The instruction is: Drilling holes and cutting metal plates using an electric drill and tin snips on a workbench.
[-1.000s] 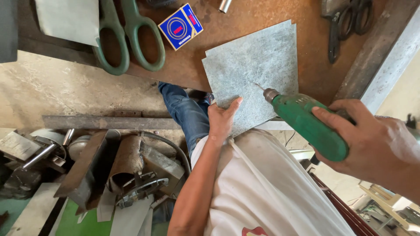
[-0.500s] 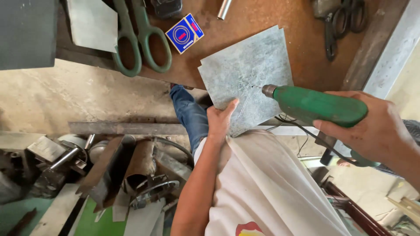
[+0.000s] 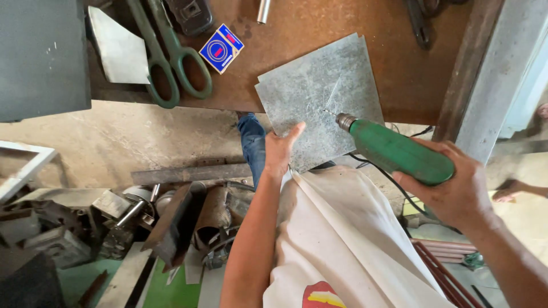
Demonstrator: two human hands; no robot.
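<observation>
A grey galvanised metal sheet (image 3: 319, 94) lies on the rusty brown workbench (image 3: 319, 34) and juts over its near edge. My left hand (image 3: 281, 151) presses on the sheet's near corner, thumb and fingers flat on it. My right hand (image 3: 451, 191) is shut on a green electric drill (image 3: 399, 151). The drill bit touches the sheet near its middle, where scratched lines cross. A black cord trails from the drill under my right wrist.
Green-handled tin snips (image 3: 165, 57), a small blue and red box (image 3: 221, 48), a cut sheet piece (image 3: 117, 51) and a metal tube (image 3: 263, 10) lie on the bench. Scrap metal (image 3: 171, 222) is piled on the floor at lower left. A steel post (image 3: 496, 74) stands at right.
The drill has swung down and left, so its bit now meets the sheet near the middle. My left hand stays on the sheet's near corner. The view has shifted slightly.
</observation>
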